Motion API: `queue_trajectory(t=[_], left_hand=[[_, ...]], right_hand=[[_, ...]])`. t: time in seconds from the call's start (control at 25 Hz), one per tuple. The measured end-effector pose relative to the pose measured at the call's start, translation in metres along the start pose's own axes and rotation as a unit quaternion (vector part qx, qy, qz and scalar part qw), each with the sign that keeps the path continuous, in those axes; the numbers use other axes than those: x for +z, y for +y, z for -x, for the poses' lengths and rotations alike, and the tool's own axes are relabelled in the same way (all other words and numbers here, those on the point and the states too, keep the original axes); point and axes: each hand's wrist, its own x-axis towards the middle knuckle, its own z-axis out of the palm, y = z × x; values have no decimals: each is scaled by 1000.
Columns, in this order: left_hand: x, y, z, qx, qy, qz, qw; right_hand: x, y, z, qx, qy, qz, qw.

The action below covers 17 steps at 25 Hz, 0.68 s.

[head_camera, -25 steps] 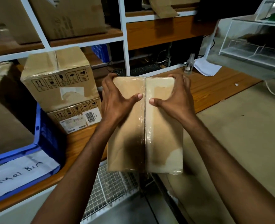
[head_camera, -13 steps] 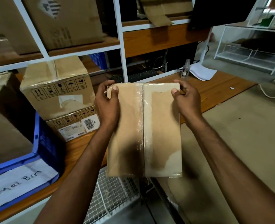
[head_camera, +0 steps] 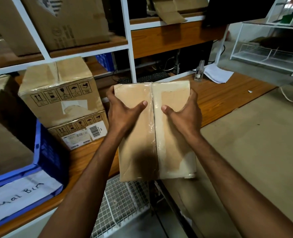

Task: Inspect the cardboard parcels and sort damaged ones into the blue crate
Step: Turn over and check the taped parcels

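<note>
I hold a flat cardboard parcel in front of me, its top taped along a centre seam with clear tape. My left hand grips its left edge, thumb laid across the top face. My right hand grips the right edge the same way, thumb pointing at the seam. A pale scuffed patch shows on the parcel's right half. The blue crate stands at the left on the wooden bench, with a white label reading "...mal Bin".
Two stacked cardboard boxes with handling symbols stand left of the parcel. A shelf rack with more boxes rises behind. A wire mesh basket is below the bench. A keyboard, papers and a white wire rack lie further back.
Both thumbs have come back onto the parcel's top face near the seam, after the hands had pinched the far corners half a second ago. The parcel stays held up.
</note>
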Motion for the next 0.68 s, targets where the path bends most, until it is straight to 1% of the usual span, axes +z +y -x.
queue_trajectory(t=[0.08, 0.16, 0.24, 0.32, 0.44, 0.56, 0.68], left_hand=[[2, -1, 2, 11, 18, -21, 1000], [5, 1, 5, 35, 5, -81, 996], [7, -1, 8, 43, 10, -106, 993], [6, -7, 14, 38, 29, -73, 996], [4, -17, 24, 9, 31, 32, 999], [5, -27, 24, -6, 63, 80, 995], [6, -37, 18, -10, 54, 136, 989]], right_hand=[[1, -2, 1, 4, 17, 2, 1000], [1, 0, 5, 11, 4, 18, 1000], [2, -1, 8, 14, 21, 25, 999], [2, 3, 10, 5, 41, 12, 999], [-1, 11, 9, 15, 4, -41, 999], [0, 18, 10, 9, 27, -85, 996], [0, 24, 10, 34, 35, -121, 991]])
